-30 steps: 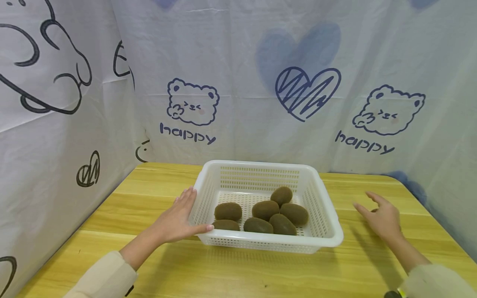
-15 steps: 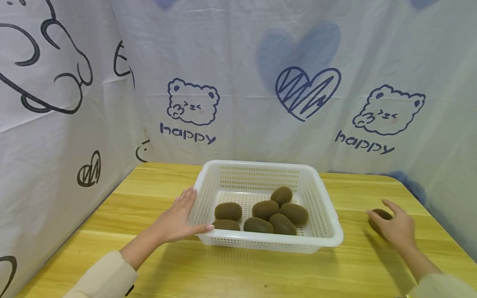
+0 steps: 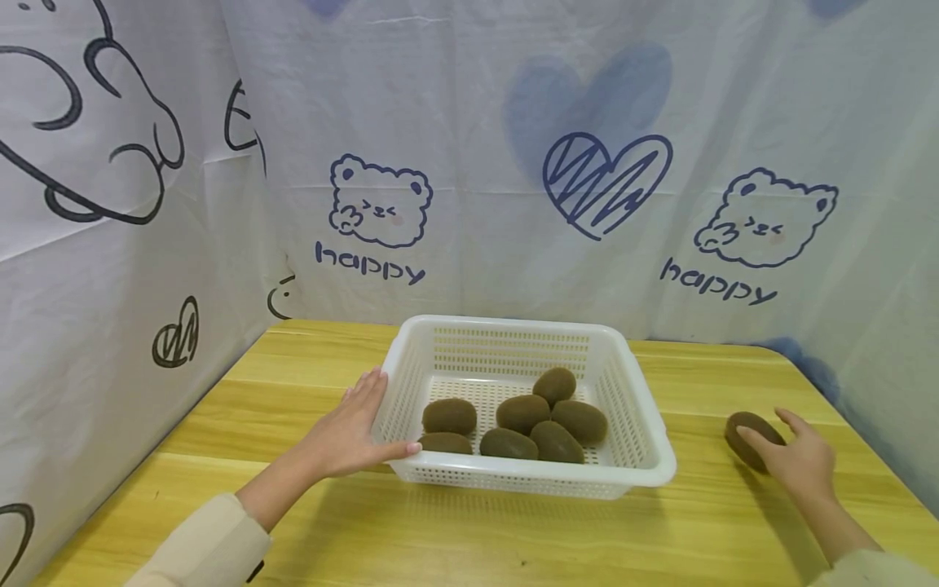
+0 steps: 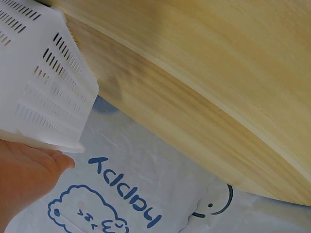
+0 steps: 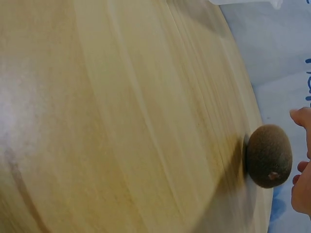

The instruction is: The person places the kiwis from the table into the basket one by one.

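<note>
A white plastic basket (image 3: 539, 473) with slotted walls stands on the table, several brown kiwis (image 3: 522, 414) lying inside. My left hand (image 3: 345, 432) rests against its near left corner, the fingers straight along the left rim and the thumb on the front rim. In the left wrist view, the left hand (image 4: 29, 170) shows below the basket wall (image 4: 43, 82). A single kiwi (image 3: 754, 440) lies on the table to the right of the basket. My right hand (image 3: 803, 461) is beside it with thumb and fingers spread; the right wrist view shows a gap between hand (image 5: 302, 170) and kiwi (image 5: 268, 156).
The wooden table (image 3: 469, 546) has a rounded far right corner. Behind it and along the left hang white cloths (image 3: 469, 106) printed with bears, hearts and lettering. The table's right edge runs close past the right hand.
My right hand has moved right and toward me, uncovering the single kiwi that it mostly hid at first. The left hand and the basket have stayed in place.
</note>
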Action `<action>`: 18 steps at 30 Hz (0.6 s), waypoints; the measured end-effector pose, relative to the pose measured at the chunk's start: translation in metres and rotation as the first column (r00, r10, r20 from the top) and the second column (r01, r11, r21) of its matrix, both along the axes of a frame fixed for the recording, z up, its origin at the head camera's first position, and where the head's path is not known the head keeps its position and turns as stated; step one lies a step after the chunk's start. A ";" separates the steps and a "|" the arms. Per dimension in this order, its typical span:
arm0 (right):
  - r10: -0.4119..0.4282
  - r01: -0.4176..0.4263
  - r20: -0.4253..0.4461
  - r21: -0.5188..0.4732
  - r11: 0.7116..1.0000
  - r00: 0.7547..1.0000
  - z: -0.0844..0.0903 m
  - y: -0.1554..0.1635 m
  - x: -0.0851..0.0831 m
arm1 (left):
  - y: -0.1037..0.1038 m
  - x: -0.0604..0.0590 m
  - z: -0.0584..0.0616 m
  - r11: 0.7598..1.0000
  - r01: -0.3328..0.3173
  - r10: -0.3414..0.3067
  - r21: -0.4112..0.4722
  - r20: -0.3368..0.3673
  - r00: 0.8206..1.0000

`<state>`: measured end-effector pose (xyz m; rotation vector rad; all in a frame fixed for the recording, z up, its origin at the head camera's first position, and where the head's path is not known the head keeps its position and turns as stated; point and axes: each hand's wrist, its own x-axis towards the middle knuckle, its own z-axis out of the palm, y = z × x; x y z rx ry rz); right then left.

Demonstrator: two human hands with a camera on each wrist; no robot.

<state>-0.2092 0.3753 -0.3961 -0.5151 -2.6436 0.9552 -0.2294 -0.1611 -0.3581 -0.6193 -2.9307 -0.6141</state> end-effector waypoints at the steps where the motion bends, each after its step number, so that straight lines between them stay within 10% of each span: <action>1: -0.009 0.009 0.018 -0.008 1.000 1.000 0.000 0.001 0.000 | 0.000 0.000 0.000 1.000 0.000 0.000 0.000 0.000 1.000; 18: -0.003 0.005 0.149 -0.018 1.000 0.989 -0.015 0.017 0.000 | -0.001 0.000 -0.003 1.000 0.003 -0.003 0.003 -0.005 1.000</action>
